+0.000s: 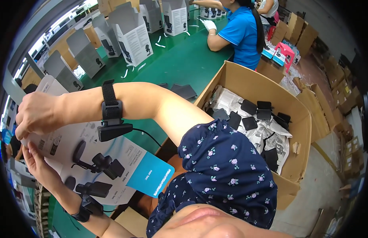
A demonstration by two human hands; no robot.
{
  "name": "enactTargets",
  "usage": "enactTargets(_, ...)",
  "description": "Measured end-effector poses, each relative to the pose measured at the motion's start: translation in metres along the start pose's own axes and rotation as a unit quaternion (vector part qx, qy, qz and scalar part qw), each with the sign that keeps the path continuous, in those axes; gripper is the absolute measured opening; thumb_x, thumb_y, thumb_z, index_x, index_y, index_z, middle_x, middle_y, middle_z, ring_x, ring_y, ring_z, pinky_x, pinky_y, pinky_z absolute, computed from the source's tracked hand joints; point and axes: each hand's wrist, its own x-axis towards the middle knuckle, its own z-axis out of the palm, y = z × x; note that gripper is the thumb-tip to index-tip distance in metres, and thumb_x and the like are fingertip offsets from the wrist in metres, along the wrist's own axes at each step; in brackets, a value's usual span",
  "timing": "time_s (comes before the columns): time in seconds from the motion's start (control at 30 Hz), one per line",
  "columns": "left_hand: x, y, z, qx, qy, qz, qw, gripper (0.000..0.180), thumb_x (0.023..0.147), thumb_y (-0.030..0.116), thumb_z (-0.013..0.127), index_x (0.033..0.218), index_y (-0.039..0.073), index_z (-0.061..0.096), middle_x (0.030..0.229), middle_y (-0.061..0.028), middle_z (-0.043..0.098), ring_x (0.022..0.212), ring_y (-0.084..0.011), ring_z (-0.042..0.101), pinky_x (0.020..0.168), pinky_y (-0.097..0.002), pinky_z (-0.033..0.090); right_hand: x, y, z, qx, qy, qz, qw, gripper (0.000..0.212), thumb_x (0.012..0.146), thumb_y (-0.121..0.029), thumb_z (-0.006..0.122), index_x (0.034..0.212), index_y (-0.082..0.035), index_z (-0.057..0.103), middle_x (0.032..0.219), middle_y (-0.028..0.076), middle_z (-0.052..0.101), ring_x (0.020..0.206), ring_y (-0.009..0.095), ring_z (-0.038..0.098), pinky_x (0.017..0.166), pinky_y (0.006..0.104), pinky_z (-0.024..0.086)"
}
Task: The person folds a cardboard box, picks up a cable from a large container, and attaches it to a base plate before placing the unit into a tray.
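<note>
A white carton [130, 152] with a light-blue end and printed pictures of black desk devices lies tilted in front of me. My right hand [41, 113] reaches across to its far left end, fingers curled and closed at the carton's edge; the exact grip is partly hidden. Below it, my left hand [43, 168] holds the same end from the side, its fingers along the edge. A black strap with a small device [112, 119] sits on my right wrist, and a similar one [88, 208] on my left.
Several open grey-and-white cartons [132, 41] stand along the green table [172, 69]. A large brown box [299, 146] at the right holds black pieces on newsprint. Flat dark pieces [184, 91] lie beyond my right arm. A co-worker in blue [245, 35] sits at the table's far side.
</note>
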Motion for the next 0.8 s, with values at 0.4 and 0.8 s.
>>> enactTargets(0.4,-0.009,0.043,0.019,0.096,0.02,0.023,0.995,0.031,0.092,0.02,0.052,0.118,0.002,0.051,0.094,-0.0037,0.06,0.085,-0.0092,0.055,0.076,-0.0221,0.043,0.011,-0.006,-0.036,0.216,-0.068,0.14,0.964,0.012,0.08,-0.005,0.059,0.092,-0.009,0.061,0.076,0.007,0.063,0.068,0.019,0.063,0.062,0.0275,0.05)
enactTargets(0.8,-0.011,0.04,0.028,0.001,0.007,0.059,0.998,0.022,0.092,0.012,0.049,0.114,0.008,0.05,0.076,-0.0053,0.064,0.069,-0.0056,0.054,0.06,-0.0204,0.044,0.016,-0.011,-0.047,0.158,-0.102,0.065,0.98,0.021,0.077,0.003,0.058,0.094,-0.008,0.065,0.085,0.007,0.062,0.076,0.022,0.061,0.067,0.0274,0.05)
